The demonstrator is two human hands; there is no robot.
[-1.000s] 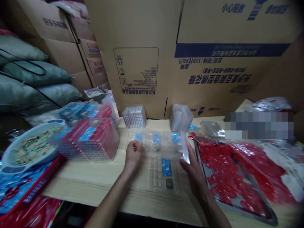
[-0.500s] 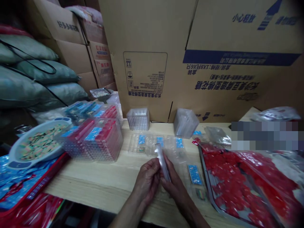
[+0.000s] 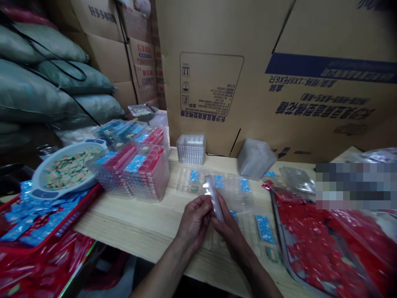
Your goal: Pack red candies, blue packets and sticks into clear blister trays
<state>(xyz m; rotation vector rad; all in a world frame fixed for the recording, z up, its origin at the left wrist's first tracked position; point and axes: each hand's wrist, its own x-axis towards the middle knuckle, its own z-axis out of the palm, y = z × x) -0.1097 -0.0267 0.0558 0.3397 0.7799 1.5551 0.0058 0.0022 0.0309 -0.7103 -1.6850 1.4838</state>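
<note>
A shiny clear plastic tray [image 3: 214, 198], seen nearly edge-on, stands upright between my hands above the table. My right hand [image 3: 230, 229] is closed on its right side, thumb pressed low on it. On the other side my left hand [image 3: 194, 221] pinches its edge with thumb and fingers; the fingertips are partly hidden. Beyond and under the hands lie several clear trays, some with a blue packet [image 3: 194, 176] in one compartment. Right of my right hand, another tray holds a blue packet [image 3: 264, 228] and a small striped piece [image 3: 273, 253].
Stacks of filled trays [image 3: 145, 178] stand left, beside a pale blue basin [image 3: 39, 178] of striped pieces and a red tray [image 3: 66, 221] of blue packets. A metal tray [image 3: 288, 265] of red packets lies right. Empty tray stacks [image 3: 190, 149] stand before a cardboard sheet [image 3: 211, 33].
The camera view has turned left and slightly down, so the surroundings appear further right. Both hands keep hold of the clear plastic tray in nearly the same pose.
</note>
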